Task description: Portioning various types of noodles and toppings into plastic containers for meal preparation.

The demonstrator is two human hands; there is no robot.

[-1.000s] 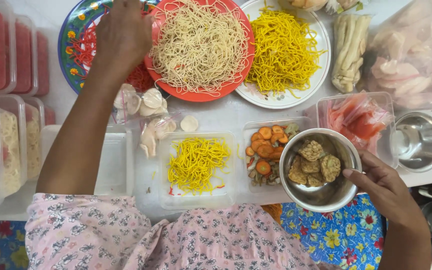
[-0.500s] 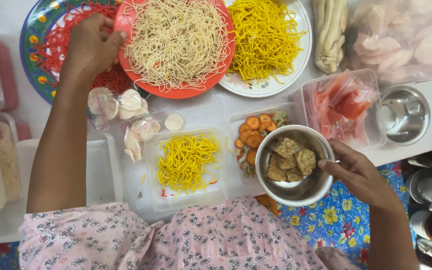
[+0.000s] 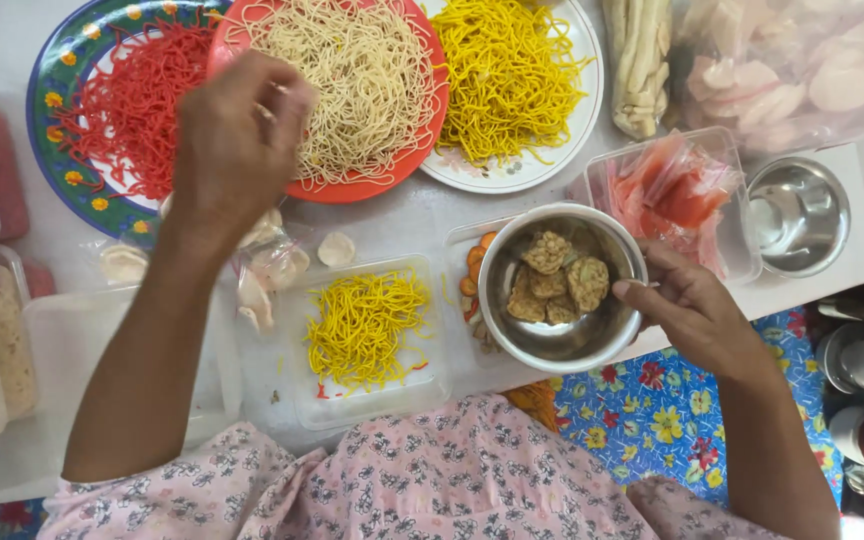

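White tabletop fills my view, crowded with plates and clear tubs. My left hand (image 3: 237,150) now hovers at the near-left rim of the red plate of pale noodles (image 3: 352,80), fingers curled in a pinch; blur keeps me from telling whether any strands are caught in it. Half a second ago it sat further left, over the red noodles on the floral plate (image 3: 62,110), so it has shifted onto the pale pile. My right hand (image 3: 697,315) keeps its grip on the rim of the steel bowl (image 3: 562,290), which holds brown fried pieces and now sits above the tub of carrot slices (image 3: 472,270) at the table's near edge. Beside it lies the tub of yellow noodles (image 3: 367,325).
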